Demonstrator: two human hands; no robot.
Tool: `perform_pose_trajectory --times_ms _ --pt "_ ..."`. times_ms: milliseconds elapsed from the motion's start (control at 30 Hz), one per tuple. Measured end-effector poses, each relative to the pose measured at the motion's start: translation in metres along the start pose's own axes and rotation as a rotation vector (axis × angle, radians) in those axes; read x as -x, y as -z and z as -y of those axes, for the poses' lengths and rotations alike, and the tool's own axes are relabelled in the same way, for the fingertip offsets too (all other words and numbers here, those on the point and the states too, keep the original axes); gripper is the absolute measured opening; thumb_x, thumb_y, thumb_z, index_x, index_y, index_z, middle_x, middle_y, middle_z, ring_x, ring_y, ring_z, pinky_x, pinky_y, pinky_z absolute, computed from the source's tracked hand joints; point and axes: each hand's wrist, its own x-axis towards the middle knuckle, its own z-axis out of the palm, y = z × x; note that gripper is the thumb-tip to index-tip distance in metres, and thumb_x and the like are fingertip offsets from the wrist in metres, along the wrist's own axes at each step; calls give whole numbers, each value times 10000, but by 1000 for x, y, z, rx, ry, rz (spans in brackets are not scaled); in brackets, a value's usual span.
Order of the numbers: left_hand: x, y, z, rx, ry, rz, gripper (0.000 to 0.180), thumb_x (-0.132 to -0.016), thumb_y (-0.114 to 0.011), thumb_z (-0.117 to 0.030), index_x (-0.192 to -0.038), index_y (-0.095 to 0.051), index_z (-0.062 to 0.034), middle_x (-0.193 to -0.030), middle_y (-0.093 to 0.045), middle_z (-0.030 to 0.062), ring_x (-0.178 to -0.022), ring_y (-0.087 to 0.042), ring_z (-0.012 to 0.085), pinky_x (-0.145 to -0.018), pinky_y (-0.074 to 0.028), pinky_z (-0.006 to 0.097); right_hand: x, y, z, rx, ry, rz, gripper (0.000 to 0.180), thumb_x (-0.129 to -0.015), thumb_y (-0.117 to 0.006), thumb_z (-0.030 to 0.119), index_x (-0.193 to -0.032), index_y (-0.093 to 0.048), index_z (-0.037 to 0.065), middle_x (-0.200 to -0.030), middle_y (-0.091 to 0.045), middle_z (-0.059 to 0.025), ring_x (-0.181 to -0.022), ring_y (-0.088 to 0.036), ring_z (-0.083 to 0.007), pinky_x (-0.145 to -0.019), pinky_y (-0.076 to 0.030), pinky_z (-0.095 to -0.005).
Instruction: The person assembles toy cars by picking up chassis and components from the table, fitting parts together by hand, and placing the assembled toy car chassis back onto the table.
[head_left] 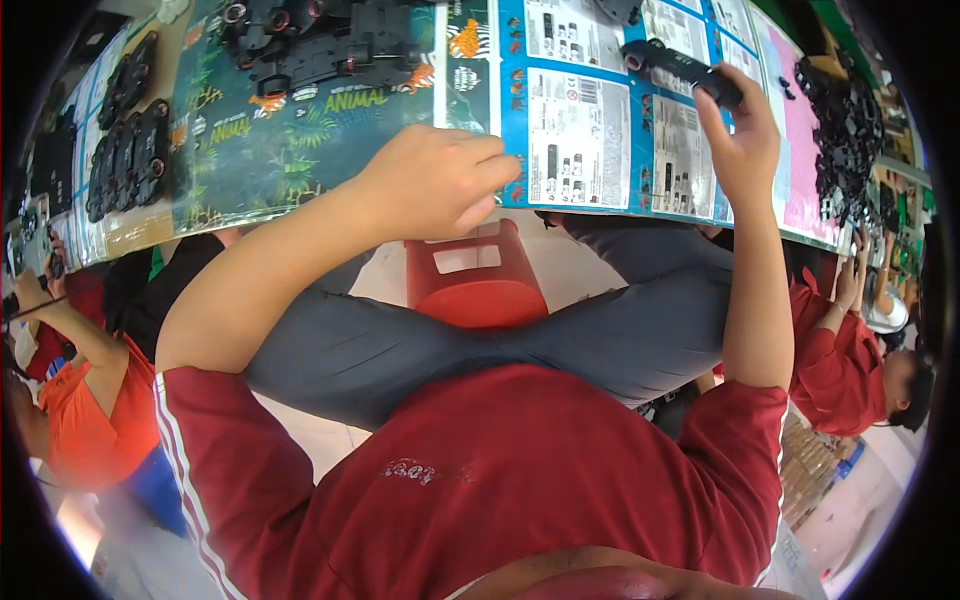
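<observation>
My right hand grips one end of a long black toy car chassis between thumb and fingers, over the right part of the table. The far end of the chassis points left and away from me. My left hand is closed above the table's near edge, its fingers curled and the fingertips pressed together. Whatever may be between them is hidden or too small to make out. Beyond my left hand, several black toy car chassis lie crowded together, some with red-ringed wheels.
Printed sheets cover the table. More chassis are lined up at the left; a heap of small black parts lies on a pink sheet at the right. A red stool stands beneath the edge. Co-workers sit on both sides.
</observation>
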Motion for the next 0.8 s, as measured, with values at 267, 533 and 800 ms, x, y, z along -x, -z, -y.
perform_pose_trajectory --times_ms 267,533,800 --pt "-8 0 0 -4 42 88 180 -803 -688 -164 -961 -627 -103 -832 -596 45 -744 -686 246 -564 -522 404 14 -6 -3 294 65 192 508 -867 -789 217 -1312 -626 35 -1193 -642 -179 -1084 -623 -370 -931 -512 -413" --pt "-9 4 3 -58 -47 147 267 -763 -717 -188 -1008 -630 -125 -828 -584 43 -672 -675 244 -543 -533 384 0 -20 3 290 107 240 542 -854 -791 228 -1328 -615 31 -1108 -620 -202 -1036 -605 -394 -914 -494 -436" --pt "-16 -3 4 9 -21 84 208 -837 -699 -279 -974 -608 -151 -827 -604 47 -722 -703 261 -560 -542 415 7 -20 -7 401 68 239 507 -945 -698 189 -1404 -564 21 -1238 -603 -206 -1153 -590 -374 -1026 -449 -430"
